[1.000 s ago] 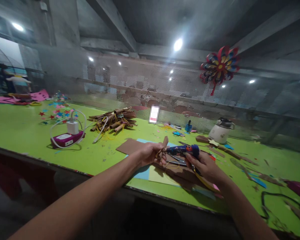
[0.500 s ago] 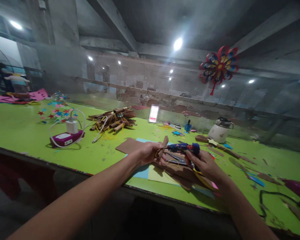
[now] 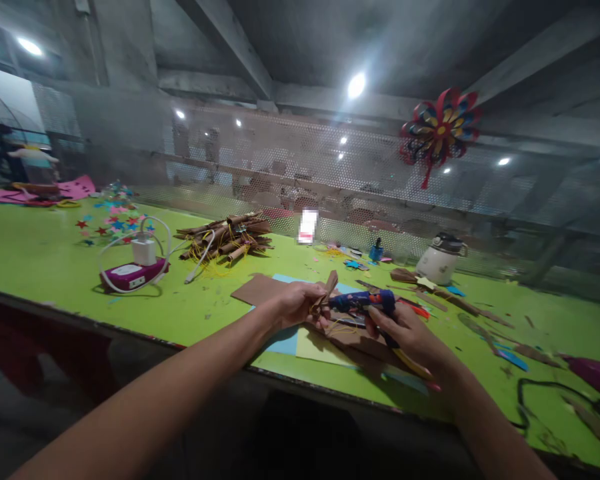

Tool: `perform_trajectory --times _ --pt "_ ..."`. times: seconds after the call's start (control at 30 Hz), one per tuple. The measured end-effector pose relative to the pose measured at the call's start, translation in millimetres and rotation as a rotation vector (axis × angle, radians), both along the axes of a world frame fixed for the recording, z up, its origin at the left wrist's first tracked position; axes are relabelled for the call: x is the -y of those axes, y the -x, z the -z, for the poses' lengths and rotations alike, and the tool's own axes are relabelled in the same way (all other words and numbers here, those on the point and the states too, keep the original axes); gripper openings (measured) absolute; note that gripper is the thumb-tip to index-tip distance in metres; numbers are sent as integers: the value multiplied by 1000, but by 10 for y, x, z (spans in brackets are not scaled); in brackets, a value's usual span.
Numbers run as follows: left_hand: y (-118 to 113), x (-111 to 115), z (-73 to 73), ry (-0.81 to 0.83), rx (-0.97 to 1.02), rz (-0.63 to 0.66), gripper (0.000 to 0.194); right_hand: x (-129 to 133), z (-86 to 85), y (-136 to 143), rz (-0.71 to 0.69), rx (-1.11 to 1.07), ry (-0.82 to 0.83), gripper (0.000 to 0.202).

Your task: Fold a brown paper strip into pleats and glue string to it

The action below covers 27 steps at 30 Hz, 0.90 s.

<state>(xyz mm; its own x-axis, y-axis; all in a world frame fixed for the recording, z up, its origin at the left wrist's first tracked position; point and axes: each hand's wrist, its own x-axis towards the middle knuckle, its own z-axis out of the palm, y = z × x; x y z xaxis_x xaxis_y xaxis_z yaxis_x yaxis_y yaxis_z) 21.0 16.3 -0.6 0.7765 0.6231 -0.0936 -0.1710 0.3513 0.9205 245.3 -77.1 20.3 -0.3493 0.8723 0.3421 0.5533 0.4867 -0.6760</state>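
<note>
My left hand (image 3: pixel 303 303) is closed on a small folded piece of brown paper (image 3: pixel 332 283), with a strip sticking up above the fingers. Yellow thread shows around that piece. My right hand (image 3: pixel 405 333) grips a dark blue glue gun (image 3: pixel 357 301), its front end pointing left at the paper, close to my left fingertips. Whether the nozzle touches the paper is hidden. Beneath both hands lie brown paper sheets (image 3: pixel 347 339) over light blue (image 3: pixel 284 341) and pale yellow paper. Scissors with a yellow handle (image 3: pixel 411 363) lie under my right hand, partly covered.
A bundle of brown paper rolls (image 3: pixel 227 239) with yellow string lies behind on the green table (image 3: pixel 200 317). Left stands a purple power strip (image 3: pixel 135 275) with a white charger. Right are a white jug (image 3: pixel 437 261), brown scraps and a black cable (image 3: pixel 523 400). Perforated mesh rises behind.
The glue gun has shifted slightly left and down, its front end now nearer the brown paper. My right hand has moved with it; my left hand stays nearly in place.
</note>
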Motion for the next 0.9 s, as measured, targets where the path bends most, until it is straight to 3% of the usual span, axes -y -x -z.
perform_trajectory --times 0.23,0.53,0.9 --pt "-6 18 -15 48 36 11 29 44 -31 20 -39 -13 7 47" --pt "4 -38 49 -30 41 27 20 17 -26 9 69 -93 23 47" --pt "-7 3 4 -9 24 1 34 95 -18 66 -1 -38 60 46"
